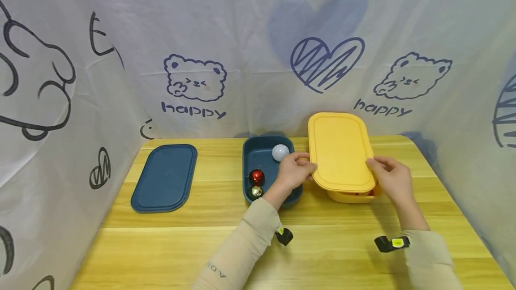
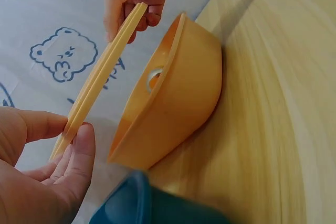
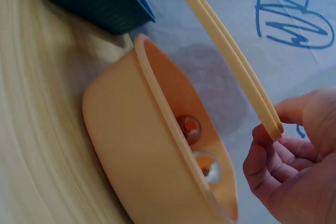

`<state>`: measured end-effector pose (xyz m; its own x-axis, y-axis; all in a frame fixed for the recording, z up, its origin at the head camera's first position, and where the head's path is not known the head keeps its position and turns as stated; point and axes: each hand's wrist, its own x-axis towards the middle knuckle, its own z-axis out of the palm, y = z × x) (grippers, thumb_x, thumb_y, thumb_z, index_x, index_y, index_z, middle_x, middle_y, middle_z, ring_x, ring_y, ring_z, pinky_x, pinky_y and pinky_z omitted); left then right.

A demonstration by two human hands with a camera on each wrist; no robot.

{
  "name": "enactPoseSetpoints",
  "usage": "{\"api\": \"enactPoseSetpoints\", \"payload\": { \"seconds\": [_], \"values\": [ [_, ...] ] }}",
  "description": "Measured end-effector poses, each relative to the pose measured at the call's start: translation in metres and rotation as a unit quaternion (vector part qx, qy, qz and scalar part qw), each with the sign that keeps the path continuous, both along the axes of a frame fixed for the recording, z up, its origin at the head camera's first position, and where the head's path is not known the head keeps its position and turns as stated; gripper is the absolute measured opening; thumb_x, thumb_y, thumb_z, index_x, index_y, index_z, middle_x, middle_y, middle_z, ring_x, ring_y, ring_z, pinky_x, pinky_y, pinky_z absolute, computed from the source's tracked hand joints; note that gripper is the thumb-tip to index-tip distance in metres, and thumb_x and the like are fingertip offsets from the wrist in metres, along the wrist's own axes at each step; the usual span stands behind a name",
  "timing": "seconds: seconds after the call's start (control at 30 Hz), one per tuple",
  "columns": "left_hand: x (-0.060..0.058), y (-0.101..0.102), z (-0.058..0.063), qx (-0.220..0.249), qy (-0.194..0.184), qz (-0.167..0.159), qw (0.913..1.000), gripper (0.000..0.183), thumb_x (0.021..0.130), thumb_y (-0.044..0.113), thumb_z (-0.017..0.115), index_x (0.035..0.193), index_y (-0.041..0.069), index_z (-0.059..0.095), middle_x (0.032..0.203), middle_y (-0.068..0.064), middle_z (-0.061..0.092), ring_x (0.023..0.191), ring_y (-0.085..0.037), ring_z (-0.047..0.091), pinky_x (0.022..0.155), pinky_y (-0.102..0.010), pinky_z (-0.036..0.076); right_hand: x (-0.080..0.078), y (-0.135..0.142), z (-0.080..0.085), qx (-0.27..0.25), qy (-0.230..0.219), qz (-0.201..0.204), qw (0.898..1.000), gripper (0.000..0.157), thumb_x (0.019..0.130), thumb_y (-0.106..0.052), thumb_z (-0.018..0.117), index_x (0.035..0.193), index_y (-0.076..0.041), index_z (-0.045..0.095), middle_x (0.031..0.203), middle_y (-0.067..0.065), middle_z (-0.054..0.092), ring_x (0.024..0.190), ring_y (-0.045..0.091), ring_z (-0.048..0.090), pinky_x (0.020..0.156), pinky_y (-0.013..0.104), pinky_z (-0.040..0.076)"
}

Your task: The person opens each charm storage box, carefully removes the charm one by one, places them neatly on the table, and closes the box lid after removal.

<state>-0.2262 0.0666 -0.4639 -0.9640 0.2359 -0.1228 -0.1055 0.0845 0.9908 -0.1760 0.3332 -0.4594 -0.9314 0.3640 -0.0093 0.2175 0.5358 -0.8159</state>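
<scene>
A yellow lid (image 1: 340, 151) is held above a yellow box (image 1: 350, 198), apart from its rim in both wrist views. My left hand (image 1: 293, 171) pinches the lid's left edge between thumb and fingers. On the opposite edge, my right hand (image 1: 393, 180) pinches it the same way. Inside the yellow box the right wrist view shows two shiny balls, one reddish ball (image 3: 190, 129) and one silvery ball (image 3: 207, 166); the lid hides most of the inside from the head view.
Left of the yellow box stands an open dark blue box (image 1: 251, 147) holding a white ball (image 1: 280, 152), a red ball (image 1: 256, 177) and a gold ball (image 1: 255, 192). A dark blue lid (image 1: 165, 178) lies flat farther left on the wooden table (image 1: 169, 245). Printed cloth (image 1: 258, 102) hangs behind.
</scene>
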Motion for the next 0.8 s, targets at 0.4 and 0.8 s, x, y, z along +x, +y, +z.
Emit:
{"api": "enactPoseSetpoints", "payload": {
  "seconds": [0.4, 0.8],
  "values": [
    [-0.003, -0.034, 0.004, -0.006, 0.013, -0.013, 0.9998, 0.045, 0.096, 0.008, 0.076, 0.139, -0.001, 0.065, 0.11, -0.02, 0.078, 0.069, -0.019, 0.073, 0.076, -0.037, 0.066, -0.005, -0.025, 0.0, -0.023, 0.033, 0.029, 0.999, 0.064, 0.101, -0.047, 0.067, 0.143, 0.0, 0.064, 0.101, 0.007, 0.067, 0.068, 0.001, 0.06, 0.055, 0.023, 0.055],
    [0.001, -0.063, 0.006, -0.013, 0.016, -0.025, 0.9995, 0.051, 0.095, 0.007, 0.076, 0.144, 0.001, 0.062, 0.108, -0.02, 0.079, 0.072, -0.014, 0.075, 0.077, -0.04, 0.066, -0.003, -0.046, 0.004, -0.071, 0.007, 0.051, 0.996, 0.066, 0.1, -0.05, 0.069, 0.146, -0.003, 0.061, 0.111, 0.008, 0.064, 0.064, 0.007, 0.061, 0.051, 0.037, 0.059]
  ]
}}
